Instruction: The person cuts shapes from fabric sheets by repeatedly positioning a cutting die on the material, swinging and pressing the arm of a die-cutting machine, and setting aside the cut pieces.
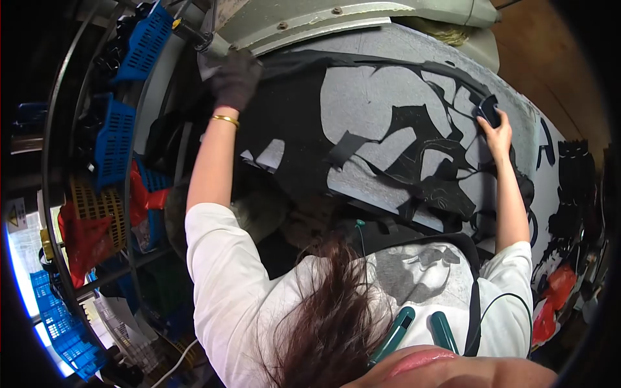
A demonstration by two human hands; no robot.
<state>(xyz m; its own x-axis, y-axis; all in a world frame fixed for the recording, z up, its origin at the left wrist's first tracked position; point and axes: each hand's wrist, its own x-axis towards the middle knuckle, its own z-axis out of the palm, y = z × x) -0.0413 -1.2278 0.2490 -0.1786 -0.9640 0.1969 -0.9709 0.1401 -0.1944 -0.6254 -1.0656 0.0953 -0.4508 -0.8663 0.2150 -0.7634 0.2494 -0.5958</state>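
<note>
My left hand (235,79), in a dark glove, is up at the machine's metal handle (218,46), its fingers closed around the near end. Beneath that wrist spreads a black sheet of material (291,110) with large cut-out gaps. My bare right hand (497,134) grips a dark, curved, hard-edged piece (490,111) between thumb and fingers, at the right side of the grey work surface (356,90). Between my hands, black offcuts (433,155) with curved edges lie in an overlapping tangle. A small black flap (348,149) rests beside them.
The machine's pale green arm (310,26) spans the far side of the work surface. On the left, a metal rack holds blue baskets (115,139), a yellow basket (110,204) and red bags (87,239). Black pieces (572,174) hang at the right, above a red bag (557,291).
</note>
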